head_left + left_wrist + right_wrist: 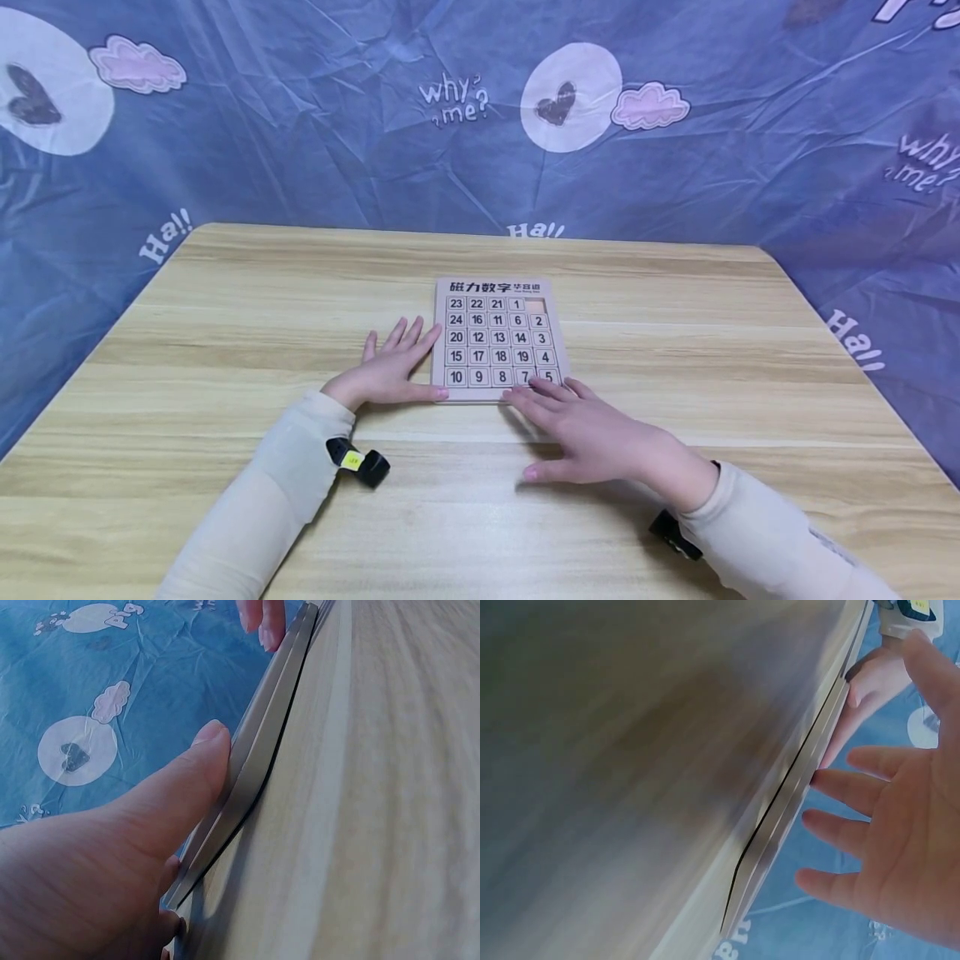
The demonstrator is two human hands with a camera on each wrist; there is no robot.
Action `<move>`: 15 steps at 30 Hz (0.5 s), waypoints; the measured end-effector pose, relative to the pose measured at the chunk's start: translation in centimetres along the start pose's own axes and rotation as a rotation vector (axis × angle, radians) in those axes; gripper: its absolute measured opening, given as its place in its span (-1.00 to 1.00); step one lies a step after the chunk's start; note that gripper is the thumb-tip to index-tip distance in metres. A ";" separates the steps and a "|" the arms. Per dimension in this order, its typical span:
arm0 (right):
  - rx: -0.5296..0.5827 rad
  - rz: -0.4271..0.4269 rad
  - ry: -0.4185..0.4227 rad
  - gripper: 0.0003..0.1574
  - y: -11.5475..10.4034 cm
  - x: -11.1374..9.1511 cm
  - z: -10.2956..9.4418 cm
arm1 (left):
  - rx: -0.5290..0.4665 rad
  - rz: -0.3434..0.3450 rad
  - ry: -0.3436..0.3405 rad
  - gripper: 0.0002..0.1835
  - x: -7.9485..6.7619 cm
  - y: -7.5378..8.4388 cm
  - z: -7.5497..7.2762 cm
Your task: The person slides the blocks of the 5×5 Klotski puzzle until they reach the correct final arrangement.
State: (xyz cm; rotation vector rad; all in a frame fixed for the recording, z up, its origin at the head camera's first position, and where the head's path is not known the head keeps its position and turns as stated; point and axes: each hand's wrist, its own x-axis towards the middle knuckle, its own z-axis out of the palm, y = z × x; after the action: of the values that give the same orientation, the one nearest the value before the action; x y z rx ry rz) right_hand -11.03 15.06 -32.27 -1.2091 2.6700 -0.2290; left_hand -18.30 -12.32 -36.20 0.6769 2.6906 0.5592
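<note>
A flat sliding number puzzle (pixel 476 395) lies on the table, its numbered tiles set in a pale frame. Its top right slot holds no tile, and tile 1 (pixel 516 304) sits just left of that slot. Along the puzzle's left side rests my left hand (pixel 390 371), fingers spread, thumb on the front left corner. In the left wrist view that thumb (pixel 202 761) lies against the frame's edge (pixel 259 739). My right hand (pixel 603 433) reaches over the front right corner with loosely straight fingers, overlapping tiles 7 and 5. It holds nothing.
The wood-grain table (pixel 300 275) extends around the puzzle on all sides. A blue printed cloth (pixel 337 150) hangs behind the table and along its sides. Black wrist cameras are strapped to the left sleeve (pixel 255 492) and right sleeve (pixel 772 525).
</note>
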 end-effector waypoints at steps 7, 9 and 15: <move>-0.044 -0.032 -0.029 0.07 -0.9 1.8 0.1 | 0.001 0.002 0.007 0.05 0.0 0.0 -0.1; -0.058 -0.043 -0.045 0.08 -1.2 2.5 0.2 | 0.003 0.000 0.007 0.06 0.0 0.0 -0.1; -0.084 -0.098 -0.062 0.09 -2.2 4.6 0.3 | -0.004 0.006 0.001 0.04 -0.1 0.2 -0.1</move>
State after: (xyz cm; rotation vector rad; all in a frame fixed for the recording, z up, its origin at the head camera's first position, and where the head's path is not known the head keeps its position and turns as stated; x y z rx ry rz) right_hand -12.33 10.12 -32.64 -1.3513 2.5940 -0.0927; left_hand -18.24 -12.26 -36.01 0.6844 2.6883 0.5658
